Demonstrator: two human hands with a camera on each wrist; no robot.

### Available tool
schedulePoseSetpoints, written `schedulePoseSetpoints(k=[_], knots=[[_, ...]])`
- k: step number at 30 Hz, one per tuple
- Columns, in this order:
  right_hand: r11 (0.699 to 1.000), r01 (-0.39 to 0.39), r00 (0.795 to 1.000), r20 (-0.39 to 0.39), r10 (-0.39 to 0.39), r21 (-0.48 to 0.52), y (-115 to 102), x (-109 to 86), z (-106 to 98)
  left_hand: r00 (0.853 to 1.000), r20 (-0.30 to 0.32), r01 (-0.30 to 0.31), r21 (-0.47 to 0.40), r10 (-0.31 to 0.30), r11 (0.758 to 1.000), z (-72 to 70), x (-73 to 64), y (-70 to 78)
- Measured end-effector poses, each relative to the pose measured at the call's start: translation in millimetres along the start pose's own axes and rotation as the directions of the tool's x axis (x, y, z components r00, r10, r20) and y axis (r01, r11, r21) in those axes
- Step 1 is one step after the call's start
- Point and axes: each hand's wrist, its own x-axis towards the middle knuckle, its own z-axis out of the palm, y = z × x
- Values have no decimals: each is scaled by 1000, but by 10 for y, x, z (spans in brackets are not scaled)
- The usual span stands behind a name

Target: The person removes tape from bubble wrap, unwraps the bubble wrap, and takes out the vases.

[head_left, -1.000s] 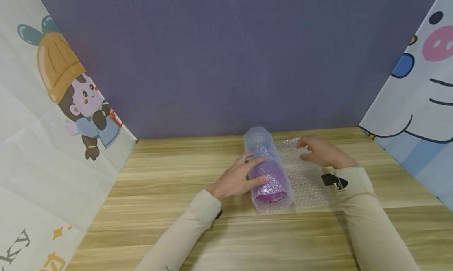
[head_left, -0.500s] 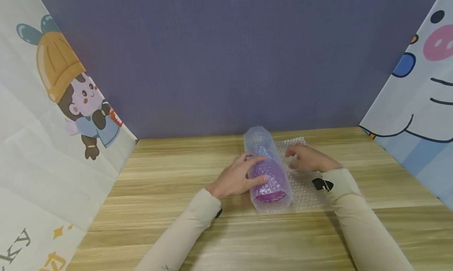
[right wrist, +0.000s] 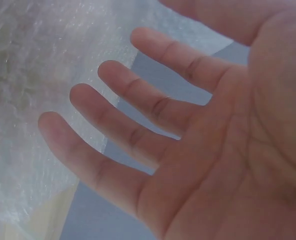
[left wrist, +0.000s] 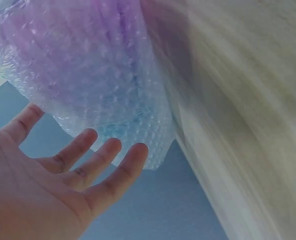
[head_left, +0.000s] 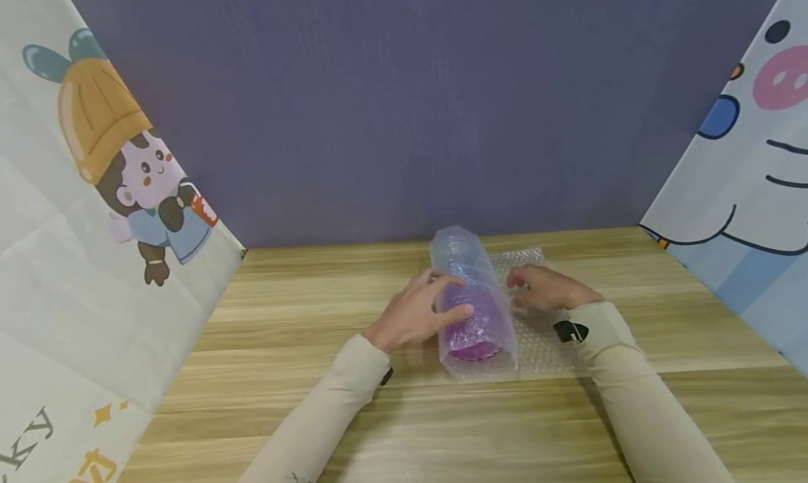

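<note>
A long purple and blue object [head_left: 476, 304], rolled in clear bubble wrap [head_left: 456, 248], lies on the table in the head view. What it is under the wrap cannot be told; a round purple end [head_left: 477, 351] shows toward the person. My left hand [head_left: 413, 311] rests at the roll's left side, thumb on top. In the left wrist view its fingers [left wrist: 115, 180] are spread, loosely bent, against the wrap. Over the flat part of the bubble wrap [head_left: 549, 350], my right hand [head_left: 549, 287] is just right of the roll. Its fingers [right wrist: 153, 102] are relaxed and hold nothing.
The wood-grain table [head_left: 303, 315] ends at a dark blue-grey back panel [head_left: 404, 118]. Printed cartoon sheets flank it, with a figure in an orange hat [head_left: 151, 181] at left and a pink-snouted animal [head_left: 779, 80] at right.
My right hand has moved left, closer to the roll. The roll has shifted slightly left, and my left hand has moved slightly left with it.
</note>
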Motion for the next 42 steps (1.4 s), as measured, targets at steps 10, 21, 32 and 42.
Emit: schedulePoseSetpoints(k=[10,21,32,42], knots=[[1000,-17,999,41,17,-1,-9,32,57,1000,-19,18,12,-18,1000,-99,-29,12],[999,-24,999,21,24,-41,-39,47,107,998,-38,55,31,-53,998,-178,-61,-29],[995,-50,998,20,51,-81,-101,65,147,995,-45,92,12,-91,996,-248,-101,-54],[994,-71,997,35,74,-79,-153,79,156,988,-90,126,17,-124,992,-295,-124,-137]])
